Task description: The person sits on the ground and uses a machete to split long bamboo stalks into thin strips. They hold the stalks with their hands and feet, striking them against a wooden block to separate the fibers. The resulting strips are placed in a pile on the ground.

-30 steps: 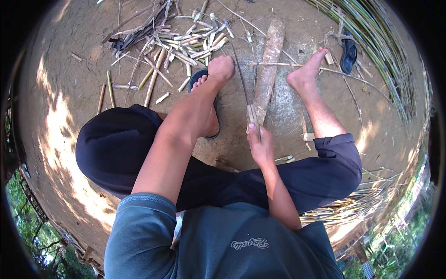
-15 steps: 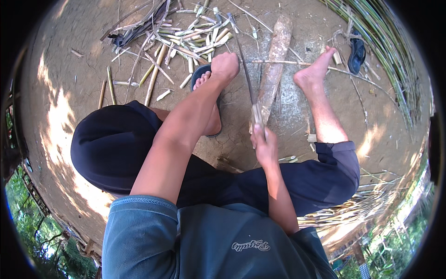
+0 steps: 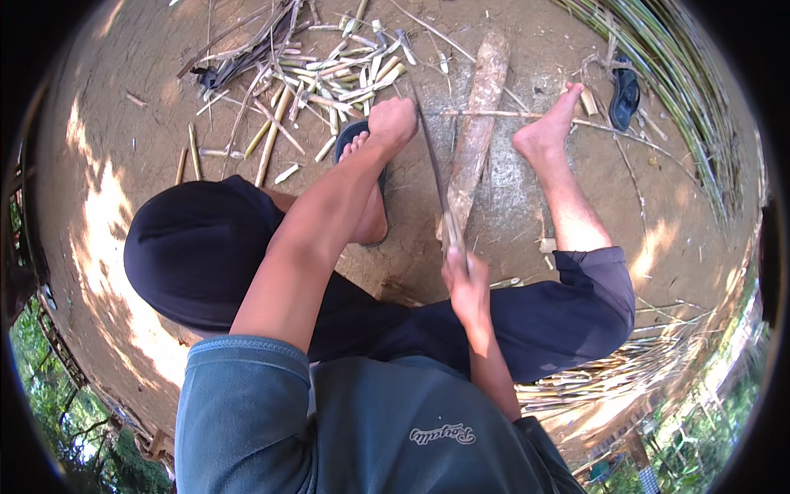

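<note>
My left hand (image 3: 393,122) is closed in a fist above my sandalled left foot. From it a thin cane stalk (image 3: 510,113) runs to the right, across a wooden log (image 3: 477,123) lying on the ground and on past my bare right foot. In my right hand (image 3: 467,284), near my lap, is the handle of a long knife (image 3: 434,156). Its narrow dark blade points away from me, tip close beside the left fist and left of the log. The part of the stalk inside the fist is hidden.
Cut cane pieces (image 3: 346,74) litter the ground beyond my left foot. Dry dark leaves (image 3: 255,37) lie at the far left. Long green stalks (image 3: 683,99) are bundled at the far right, near a loose sandal (image 3: 625,97). More cut stalks (image 3: 609,375) lie behind my right knee.
My right hand has drawn the knife back toward my body, its handle now lower in view. The left fist has barely shifted. The whole view has moved slightly.
</note>
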Demonstrator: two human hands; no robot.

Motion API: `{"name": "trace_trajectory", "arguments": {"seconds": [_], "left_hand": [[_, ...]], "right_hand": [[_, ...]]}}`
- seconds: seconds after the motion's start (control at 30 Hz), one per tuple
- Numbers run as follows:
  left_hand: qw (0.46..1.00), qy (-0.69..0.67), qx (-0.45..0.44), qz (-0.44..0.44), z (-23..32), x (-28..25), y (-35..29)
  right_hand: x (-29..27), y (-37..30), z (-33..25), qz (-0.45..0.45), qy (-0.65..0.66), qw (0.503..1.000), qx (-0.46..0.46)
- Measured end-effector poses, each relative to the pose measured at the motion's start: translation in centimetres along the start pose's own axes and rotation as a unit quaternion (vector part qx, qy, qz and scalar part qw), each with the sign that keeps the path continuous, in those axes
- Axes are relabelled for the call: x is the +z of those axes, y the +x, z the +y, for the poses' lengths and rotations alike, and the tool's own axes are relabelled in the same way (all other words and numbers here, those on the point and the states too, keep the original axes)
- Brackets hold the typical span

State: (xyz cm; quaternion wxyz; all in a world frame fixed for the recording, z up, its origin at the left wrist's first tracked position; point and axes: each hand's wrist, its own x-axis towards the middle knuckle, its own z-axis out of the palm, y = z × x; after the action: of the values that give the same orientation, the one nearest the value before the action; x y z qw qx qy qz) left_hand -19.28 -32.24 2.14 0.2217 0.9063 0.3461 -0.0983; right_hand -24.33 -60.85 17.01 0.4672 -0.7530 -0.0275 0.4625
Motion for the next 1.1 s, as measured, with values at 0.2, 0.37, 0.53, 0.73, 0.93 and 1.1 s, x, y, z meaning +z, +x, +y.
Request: {"name": "trace_trajectory", "arguments": {"seconds": [0.2, 0.37, 0.53, 0.73, 0.93, 1.1], "left_hand": [[1.000, -0.005, -0.028, 0.000, 0.8, -0.7, -0.4], [1.000, -0.019, -0.017, 0.009, 0.6, 0.2, -0.7], [1.000, 0.012, 0.005, 0.021, 0.9, -0.7, -0.6], [0.999, 0.033, 0.011, -0.006, 0.8, -0.4, 0.1], [1.000, 0.011, -0.009, -0.009, 0.7, -0.9, -0.8], [1.000, 0.007, 0.005, 0.000, 0.7, -0.3, 0.2]], "right_hand": [[-1.1, -3.2, 0.1, 0.024, 0.066, 0.998, 0.009], [-1.1, 0.1, -0.3, 0.020, 0.030, 0.999, -0.008], [-1.8, -4.9, 0.5, 0.031, 0.069, 0.997, -0.015], [-0.3, 4.1, -1.4, 0.016, 0.014, 0.999, -0.028], [-2.0, -1.6, -1.2, 0.017, 0.043, 0.998, -0.040], [-1.2, 2.4, 0.1, 0.027, 0.053, 0.998, -0.014]]}}
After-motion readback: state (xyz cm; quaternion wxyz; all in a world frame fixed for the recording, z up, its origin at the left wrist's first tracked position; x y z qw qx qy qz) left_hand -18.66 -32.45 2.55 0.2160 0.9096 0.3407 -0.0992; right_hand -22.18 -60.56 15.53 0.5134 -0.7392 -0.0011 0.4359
